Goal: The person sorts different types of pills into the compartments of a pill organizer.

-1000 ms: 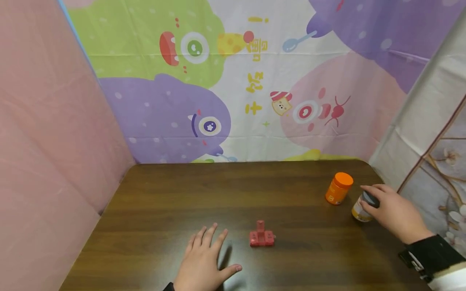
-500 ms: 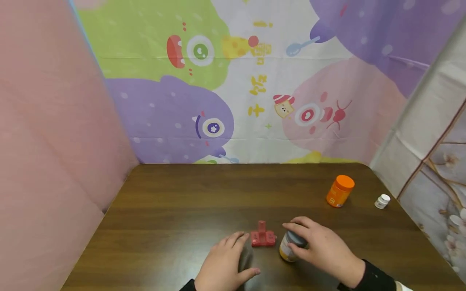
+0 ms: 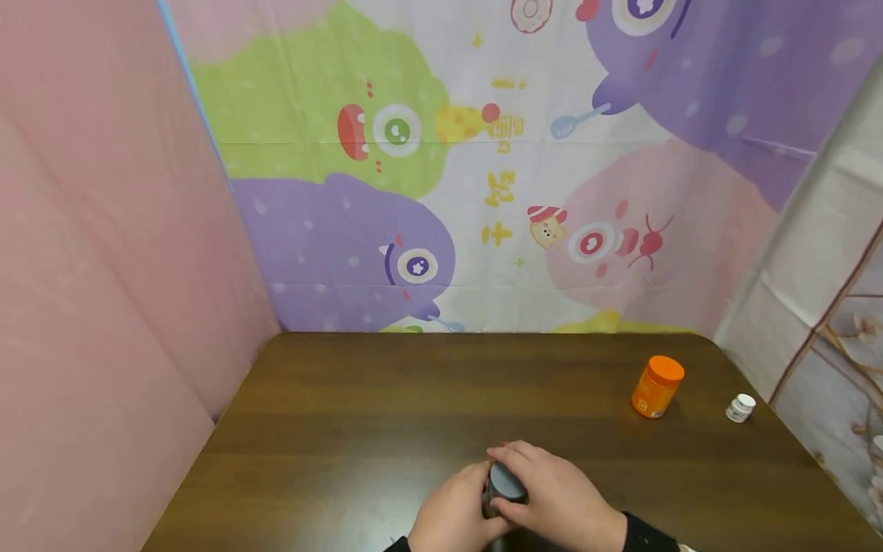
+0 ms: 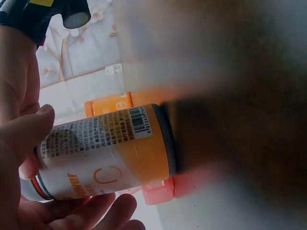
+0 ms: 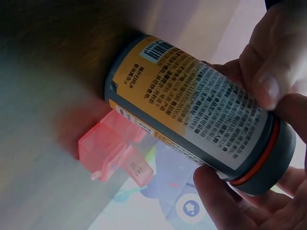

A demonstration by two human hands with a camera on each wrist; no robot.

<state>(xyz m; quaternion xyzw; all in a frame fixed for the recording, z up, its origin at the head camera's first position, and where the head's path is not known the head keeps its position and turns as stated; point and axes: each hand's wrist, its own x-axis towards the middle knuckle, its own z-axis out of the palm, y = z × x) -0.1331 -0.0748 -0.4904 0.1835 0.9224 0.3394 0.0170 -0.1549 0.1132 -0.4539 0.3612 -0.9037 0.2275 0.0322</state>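
A pill bottle with a white and orange label and dark grey cap stands between my two hands in the head view. My left hand grips its upper body from the left, thumb against the label. From the right, my right hand holds the bottle by its cap, fingers and thumb around the edge. The bottle's base is right at the tabletop. Beside that base, a red translucent pill box with one lid raised shows in the right wrist view; my hands mostly hide it in the head view.
An orange jar with an orange lid stands toward the back right of the brown table. Farther right, near the edge, is a small white bottle. Cloth curtains border the table at the back and both sides.
My right hand has carried the pill bottle from the right side to the front middle, uncovering the small white bottle. My left hand, spread open before, has moved right and now grips the bottle.
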